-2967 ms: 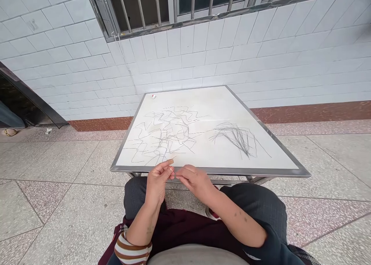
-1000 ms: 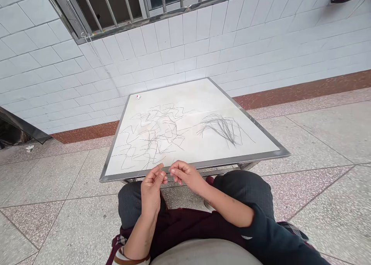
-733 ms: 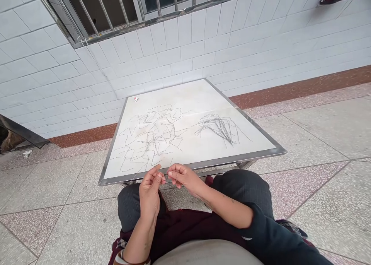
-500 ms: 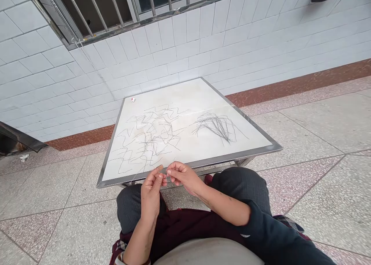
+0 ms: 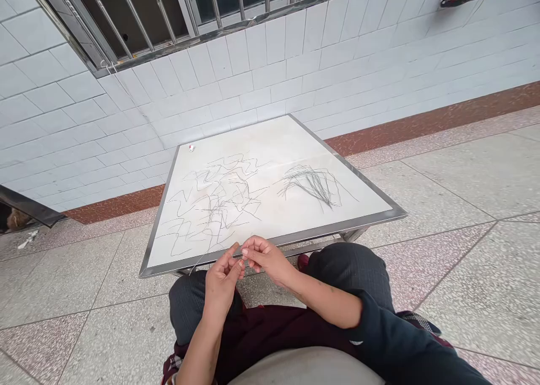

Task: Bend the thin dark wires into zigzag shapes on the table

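Note:
Just over the near edge of the low white table [image 5: 291,132], my left hand [image 5: 223,278] and my right hand [image 5: 266,260] meet fingertip to fingertip. Both are closed in a pinch on a thin wire, mostly hidden between the fingers. A thin wire end [image 5: 196,265] sticks out to the left of my left hand. Many bent, zigzag wires [image 5: 219,202] lie spread over the table's left half. On the right side lies a loose bundle of straighter dark wires [image 5: 314,185].
A small white and red item [image 5: 192,148] sits at the table's far left corner. Behind the table stands a white tiled wall [image 5: 236,87] with a barred window [image 5: 156,14]. My knees [image 5: 352,270] are close under the table's metal front edge [image 5: 295,243].
My left thumb and fingers have shifted slightly closer to my right fingertips. The wire end at the left now points lower. The view has tilted a little; the wires on the table stay put.

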A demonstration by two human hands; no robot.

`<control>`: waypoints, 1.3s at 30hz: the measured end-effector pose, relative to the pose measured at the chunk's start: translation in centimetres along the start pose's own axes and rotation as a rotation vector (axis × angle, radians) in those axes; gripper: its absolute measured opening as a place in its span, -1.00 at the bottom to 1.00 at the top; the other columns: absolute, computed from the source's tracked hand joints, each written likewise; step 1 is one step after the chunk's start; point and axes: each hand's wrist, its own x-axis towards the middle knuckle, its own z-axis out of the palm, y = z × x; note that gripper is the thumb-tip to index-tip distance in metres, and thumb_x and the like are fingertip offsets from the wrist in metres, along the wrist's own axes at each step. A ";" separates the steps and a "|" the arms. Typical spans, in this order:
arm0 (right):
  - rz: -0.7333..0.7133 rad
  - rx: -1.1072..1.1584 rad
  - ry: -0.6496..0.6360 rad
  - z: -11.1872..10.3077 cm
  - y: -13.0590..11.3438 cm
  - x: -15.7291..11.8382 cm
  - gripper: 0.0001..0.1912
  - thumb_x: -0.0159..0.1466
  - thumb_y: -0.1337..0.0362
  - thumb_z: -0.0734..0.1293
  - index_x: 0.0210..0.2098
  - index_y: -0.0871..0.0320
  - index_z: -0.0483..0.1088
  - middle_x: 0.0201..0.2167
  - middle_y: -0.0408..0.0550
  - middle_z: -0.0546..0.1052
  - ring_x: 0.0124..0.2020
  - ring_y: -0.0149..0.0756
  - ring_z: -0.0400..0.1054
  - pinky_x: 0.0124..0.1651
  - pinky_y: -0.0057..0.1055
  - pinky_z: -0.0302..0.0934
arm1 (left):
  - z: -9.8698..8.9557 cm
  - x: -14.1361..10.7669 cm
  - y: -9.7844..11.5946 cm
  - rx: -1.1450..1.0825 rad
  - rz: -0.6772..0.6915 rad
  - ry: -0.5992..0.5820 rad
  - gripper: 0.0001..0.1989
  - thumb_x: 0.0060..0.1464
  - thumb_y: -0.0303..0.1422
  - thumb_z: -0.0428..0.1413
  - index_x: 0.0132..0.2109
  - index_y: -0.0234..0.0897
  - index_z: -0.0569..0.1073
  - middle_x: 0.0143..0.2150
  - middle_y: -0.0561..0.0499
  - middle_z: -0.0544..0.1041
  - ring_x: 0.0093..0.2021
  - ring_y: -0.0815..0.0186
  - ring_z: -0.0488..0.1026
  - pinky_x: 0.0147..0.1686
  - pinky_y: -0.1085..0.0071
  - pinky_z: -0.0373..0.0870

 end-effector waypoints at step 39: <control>-0.123 -0.167 0.284 -4.9 0.7 3.2 -0.60 0.11 -0.09 0.30 -0.33 0.13 0.32 -0.43 -0.11 0.41 -0.55 -0.42 0.20 -0.58 -0.49 0.06 | -1.1 14.7 4.7 0.223 -0.238 -0.037 -0.81 0.09 -0.34 0.14 -0.18 -0.38 0.44 -0.29 -0.02 0.51 -0.37 0.37 0.46 -0.34 0.36 0.44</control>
